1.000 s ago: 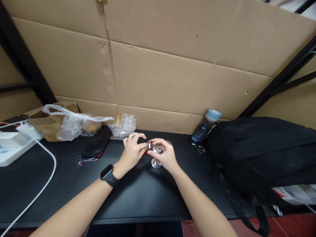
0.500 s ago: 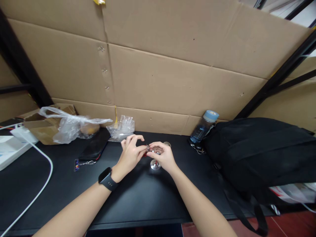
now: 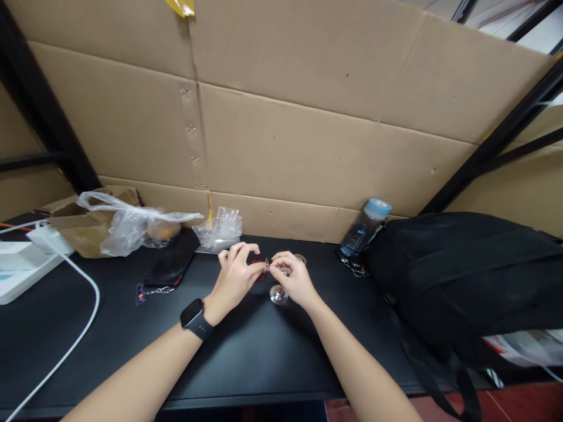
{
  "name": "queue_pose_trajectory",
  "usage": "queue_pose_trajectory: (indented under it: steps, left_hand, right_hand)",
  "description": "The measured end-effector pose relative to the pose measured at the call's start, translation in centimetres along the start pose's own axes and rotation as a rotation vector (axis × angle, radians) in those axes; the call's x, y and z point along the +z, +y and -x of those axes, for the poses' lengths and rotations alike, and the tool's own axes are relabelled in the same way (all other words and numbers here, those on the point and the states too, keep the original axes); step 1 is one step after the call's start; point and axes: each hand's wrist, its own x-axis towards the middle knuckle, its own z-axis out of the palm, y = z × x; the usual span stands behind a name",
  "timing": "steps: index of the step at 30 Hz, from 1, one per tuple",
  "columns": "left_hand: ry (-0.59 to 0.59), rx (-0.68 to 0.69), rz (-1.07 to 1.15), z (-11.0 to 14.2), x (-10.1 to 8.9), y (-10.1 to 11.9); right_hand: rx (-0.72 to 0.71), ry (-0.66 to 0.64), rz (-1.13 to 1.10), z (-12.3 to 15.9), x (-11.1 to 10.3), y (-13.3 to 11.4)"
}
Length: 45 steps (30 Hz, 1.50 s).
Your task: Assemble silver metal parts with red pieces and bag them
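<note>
My left hand [image 3: 237,274], with a dark watch [image 3: 196,318] on its wrist, pinches a small thin round disc [image 3: 266,266] between thumb and forefinger. Its other fingers are bent and raised. From the other side, the closed fingertips of my right hand [image 3: 297,279] meet the disc near its middle. A small red item [image 3: 260,274] shows just behind the left fingertips. Below my right hand, a shiny clear round piece [image 3: 278,295] with a red part at its centre rests on the black table. Another round piece [image 3: 301,258] lies partly hidden behind the right hand.
A crumpled clear bag [image 3: 222,230], a dark pouch [image 3: 171,266] and a tied plastic bag [image 3: 125,231] lie left, near a white power strip [image 3: 26,266] with its cable. On the right stand a blue-lidded bottle [image 3: 364,228] and a black backpack [image 3: 466,275]. Cardboard [image 3: 281,152] walls the back.
The right fingertips have closed in on the disc's middle, and the disc appears more edge-on. The whole view has shifted slightly; the pieces on the table stay in place.
</note>
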Motion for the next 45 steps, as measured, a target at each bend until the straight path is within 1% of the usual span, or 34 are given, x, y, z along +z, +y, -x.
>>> queue_pose_trajectory:
  steps: [2, 5, 9, 16, 20, 22, 28, 34, 36, 40, 42, 45]
  left_hand:
    - [0.006, 0.01, -0.005, 0.1, 0.1, 0.0]
    - [-0.004, 0.012, -0.011, 0.2, 0.1, 0.0]
    - [-0.03, 0.002, 0.005, 0.1, 0.0, 0.2]
    - [-0.114, -0.158, 0.207, -0.1, 0.9, -0.1]
    - [-0.064, -0.21, 0.208, -0.1, 1.3, -0.6]
    - [-0.049, -0.203, 0.188, -0.1, 1.2, -0.6]
    - [-0.042, -0.109, 0.12, 0.0, 0.6, -0.2]
    - [-0.089, -0.057, 0.119, -0.1, 0.2, 0.3]
    - [-0.111, -0.088, 0.162, -0.2, 0.1, 0.5]
    - [-0.156, -0.183, 0.332, -0.5, -0.3, 0.8]
    - [-0.199, -0.165, 0.379, -0.6, -0.3, 0.8]
    - [-0.241, -0.143, 0.363, -0.6, -0.1, 0.7]
  right_hand:
    - [0.015, -0.004, 0.085, 0.1, 0.0, -0.3]
    - [0.032, -0.026, 0.146, 0.2, 0.0, -0.6]
    - [-0.011, -0.068, 0.175, 0.4, -0.1, -0.3]
    - [-0.029, -0.07, 0.147, 0.2, -0.2, 0.0]
    - [-0.061, 0.0, 0.269, 0.1, -0.2, -0.4]
    - [-0.083, 0.022, 0.311, 0.1, -0.2, -0.5]
    - [-0.156, 0.046, 0.386, 0.1, -0.2, -0.7]
    - [-0.178, 0.022, 0.409, 0.1, -0.2, -1.1]
    - [-0.184, 0.019, 0.418, 0.1, -0.3, -1.2]
    - [-0.188, 0.004, 0.434, 0.0, -0.8, -1.1]
    - [-0.182, -0.026, 0.432, 0.0, -1.0, -1.1]
    - [-0.171, -0.064, 0.428, 0.1, -1.2, -1.2]
